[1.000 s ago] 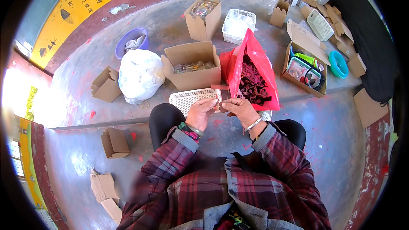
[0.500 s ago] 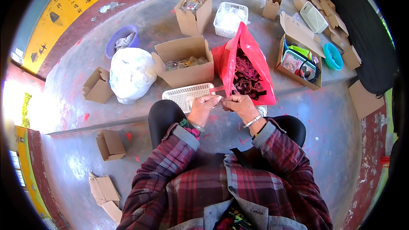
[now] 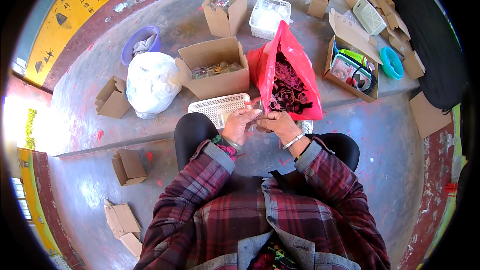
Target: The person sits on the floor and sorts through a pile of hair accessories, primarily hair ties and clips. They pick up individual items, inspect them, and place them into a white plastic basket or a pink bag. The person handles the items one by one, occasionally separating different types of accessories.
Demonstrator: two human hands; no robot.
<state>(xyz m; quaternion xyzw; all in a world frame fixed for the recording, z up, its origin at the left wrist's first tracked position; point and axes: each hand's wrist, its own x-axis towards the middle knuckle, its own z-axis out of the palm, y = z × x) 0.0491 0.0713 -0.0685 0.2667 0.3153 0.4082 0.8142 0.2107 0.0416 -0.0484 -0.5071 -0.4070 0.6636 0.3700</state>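
My left hand point(image 3: 241, 125) and my right hand point(image 3: 281, 125) meet between my knees, fingers pinched together. Between the fingertips is a small, thin, see-through piece point(image 3: 259, 106) that looks like a plastic bag; its details are too small to make out. Just beyond my left hand lies a cream perforated basket point(image 3: 220, 104), partly hidden by that hand and my knee. Close beyond my right hand stands a red plastic bag point(image 3: 303, 65), gaping wide, with a heap of pink and dark cords point(image 3: 289, 87) inside.
A cardboard box point(image 3: 215, 87) of small bagged items stands ahead, beside a stuffed white bag point(image 3: 152, 85). Farther off are another filled carton point(image 3: 227, 17), a white basket point(image 3: 270, 17) and a purple basin point(image 3: 141, 45). To the right sit a packed box point(image 3: 352, 75) and a turquoise basin point(image 3: 392, 63).
The see-through piece now shows above my fingertips, where a reddish strip showed before. My hands remain close together, with the right one shifted slightly left.
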